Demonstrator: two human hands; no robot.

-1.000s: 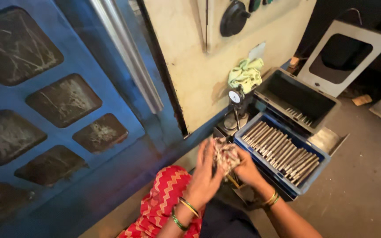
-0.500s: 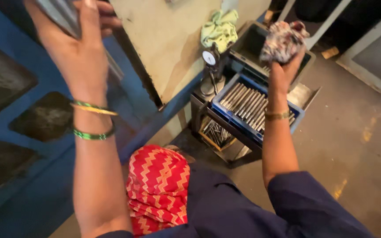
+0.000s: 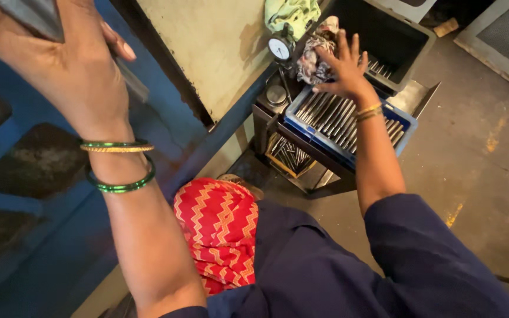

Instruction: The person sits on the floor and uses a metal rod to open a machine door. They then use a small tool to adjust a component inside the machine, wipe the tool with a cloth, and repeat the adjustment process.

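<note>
My left hand (image 3: 69,68) is raised at the upper left, closed around a grey metal bar (image 3: 30,17) whose far end shows past the palm in front of the blue machine panel (image 3: 25,171). My right hand (image 3: 344,66) reaches out over the blue crate (image 3: 405,121) of metal rods (image 3: 331,115), fingers spread and holding nothing. A crumpled patterned rag (image 3: 312,59) lies just left of those fingers, beside a dial gauge (image 3: 279,48). Green and gold bangles sit on both wrists.
A black tray (image 3: 410,41) with more rods stands behind the crate, and a green cloth (image 3: 293,15) lies above the gauge. A lower bin of rods (image 3: 287,156) sits under the stand. A red zigzag cloth (image 3: 219,224) covers my lap. Concrete floor (image 3: 478,153) lies to the right.
My right hand came down from holding the rag up and has let it go beside the gauge. My left hand stays raised with the metal bar.
</note>
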